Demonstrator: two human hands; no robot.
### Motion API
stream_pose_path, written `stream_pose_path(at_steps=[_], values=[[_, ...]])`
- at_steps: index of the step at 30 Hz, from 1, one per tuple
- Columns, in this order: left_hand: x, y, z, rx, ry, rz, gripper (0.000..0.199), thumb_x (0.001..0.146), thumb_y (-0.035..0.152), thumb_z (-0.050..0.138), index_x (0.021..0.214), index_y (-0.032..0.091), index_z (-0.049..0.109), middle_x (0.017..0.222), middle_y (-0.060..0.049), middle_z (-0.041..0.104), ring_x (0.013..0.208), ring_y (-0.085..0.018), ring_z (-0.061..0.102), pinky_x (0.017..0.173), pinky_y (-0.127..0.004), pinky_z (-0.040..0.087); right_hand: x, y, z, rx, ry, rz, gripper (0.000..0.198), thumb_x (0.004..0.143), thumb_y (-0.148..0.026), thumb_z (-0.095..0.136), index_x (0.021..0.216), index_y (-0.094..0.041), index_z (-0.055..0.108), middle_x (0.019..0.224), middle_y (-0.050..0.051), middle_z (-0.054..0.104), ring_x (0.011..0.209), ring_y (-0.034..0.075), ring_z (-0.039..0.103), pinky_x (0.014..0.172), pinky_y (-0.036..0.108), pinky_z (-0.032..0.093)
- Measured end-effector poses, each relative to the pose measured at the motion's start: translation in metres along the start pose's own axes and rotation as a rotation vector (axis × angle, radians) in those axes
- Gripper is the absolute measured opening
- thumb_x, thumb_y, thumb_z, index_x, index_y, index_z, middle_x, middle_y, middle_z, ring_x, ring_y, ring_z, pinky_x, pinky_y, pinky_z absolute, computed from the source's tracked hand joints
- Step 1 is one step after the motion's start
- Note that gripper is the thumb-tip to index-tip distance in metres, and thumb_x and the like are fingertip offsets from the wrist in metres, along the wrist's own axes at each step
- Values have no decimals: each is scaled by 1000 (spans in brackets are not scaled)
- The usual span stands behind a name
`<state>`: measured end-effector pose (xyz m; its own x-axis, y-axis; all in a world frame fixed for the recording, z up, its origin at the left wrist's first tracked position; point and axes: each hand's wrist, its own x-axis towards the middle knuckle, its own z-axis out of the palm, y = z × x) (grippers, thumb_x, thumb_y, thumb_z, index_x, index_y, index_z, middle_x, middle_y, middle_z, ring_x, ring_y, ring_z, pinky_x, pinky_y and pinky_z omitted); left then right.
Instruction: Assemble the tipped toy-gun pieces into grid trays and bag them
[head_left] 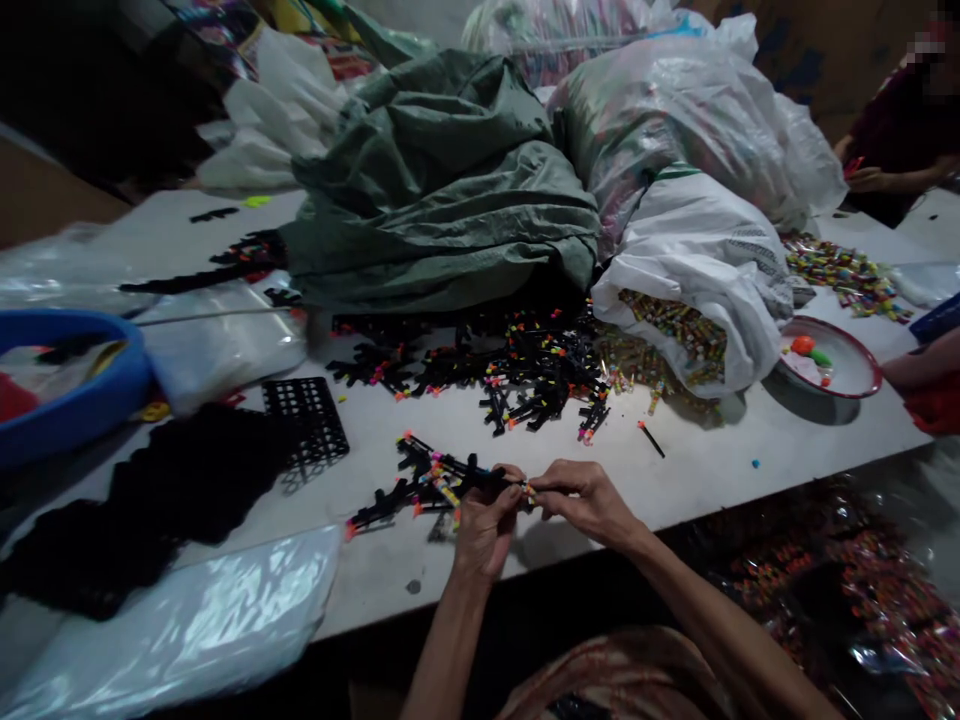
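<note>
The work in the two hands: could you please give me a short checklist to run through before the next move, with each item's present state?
1. Left hand closed on a black toy piece: ok.
2. Right hand brought to the small coloured piece at its end: ok.
3. Coloured piece fully seated: cannot tell, the grip hides it.
4. White sack open, its small coloured contents showing: ok.
5. Loose parts all gathered: not ok, a thin black stick with an orange end lies apart on the table.

Hands (592, 502) with black toy gun (481, 482), colourful piece (530, 491)
</note>
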<state>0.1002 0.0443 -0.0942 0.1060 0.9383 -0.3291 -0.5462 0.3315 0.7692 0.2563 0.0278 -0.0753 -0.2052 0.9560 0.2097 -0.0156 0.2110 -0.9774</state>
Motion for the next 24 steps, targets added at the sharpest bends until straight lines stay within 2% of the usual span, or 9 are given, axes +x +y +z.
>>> stream_pose_path(at_steps=[3, 8, 10, 13, 17, 19, 21, 23, 24], values=[[-1, -1, -4, -12, 126, -42, 32, 45, 16, 85, 72, 13, 67, 67, 2, 61, 58, -6, 53, 50, -14, 42, 3, 9, 4, -81, -7, -51, 20, 85, -27, 58, 91, -16, 73, 71, 4, 63, 66, 13, 59, 65, 25, 47], [5, 1, 5, 51, 228, -69, 38, 41, 23, 86, 71, 12, 66, 67, 2, 61, 52, -4, 48, 42, -13, 34, 2, 29, 21, 123, -30, 97, 28, 84, -37, 60, 96, -15, 71, 77, 3, 62, 64, 12, 59, 58, 22, 46], [10, 9, 3, 105, 313, -21, 39, 40, 24, 86, 71, 11, 65, 65, 2, 60, 52, -5, 47, 43, -14, 35, 2, 34, 15, 31, -30, 76, 28, 85, -37, 59, 99, -16, 70, 82, 4, 63, 70, 13, 60, 64, 23, 47], [13, 33, -18, 287, 534, 163, 40, 46, 29, 83, 77, 12, 64, 69, 1, 59, 55, -7, 50, 47, -18, 39, 13, 36, -26, -335, 6, 53, 27, 85, -33, 58, 105, -16, 67, 88, 6, 65, 78, 15, 59, 71, 25, 46], [12, 54, -36, 811, 785, 585, 57, 60, 36, 76, 111, 18, 59, 107, -7, 57, 70, -15, 56, 57, -29, 47, 48, 30, -109, -974, 179, 269, 26, 88, -21, 47, 108, -18, 64, 104, 9, 61, 90, 18, 57, 76, 27, 42], [19, 41, -19, 1111, 727, 823, 56, 67, 35, 71, 118, 19, 55, 118, -11, 52, 84, -21, 57, 65, -34, 50, 70, 28, -137, -1210, 124, 338, 26, 88, -19, 45, 104, -19, 66, 108, 9, 58, 94, 20, 54, 75, 28, 40], [35, 13, 16, 1375, 374, 936, 28, 80, 30, 58, 105, 19, 60, 105, -10, 59, 95, -25, 56, 82, -40, 48, 88, 27, -148, -1360, -42, 315, 24, 87, -19, 46, 98, -19, 67, 109, 10, 58, 99, 22, 51, 76, 29, 38], [57, -21, 55, 1605, -9, 846, 17, 86, 28, 50, 93, 19, 63, 93, -8, 63, 92, -24, 57, 86, -41, 46, 98, 29, -147, -1442, -194, 269, 22, 86, -18, 48, 94, -19, 68, 109, 11, 58, 103, 24, 47, 79, 31, 37], [68, -36, 72, 1709, -70, 779, 17, 86, 28, 50, 91, 18, 63, 91, -10, 64, 91, -25, 57, 84, -42, 46, 99, 30, -144, -1467, -231, 254, 23, 87, -17, 47, 95, -18, 68, 109, 11, 58, 104, 25, 45, 81, 32, 37]])
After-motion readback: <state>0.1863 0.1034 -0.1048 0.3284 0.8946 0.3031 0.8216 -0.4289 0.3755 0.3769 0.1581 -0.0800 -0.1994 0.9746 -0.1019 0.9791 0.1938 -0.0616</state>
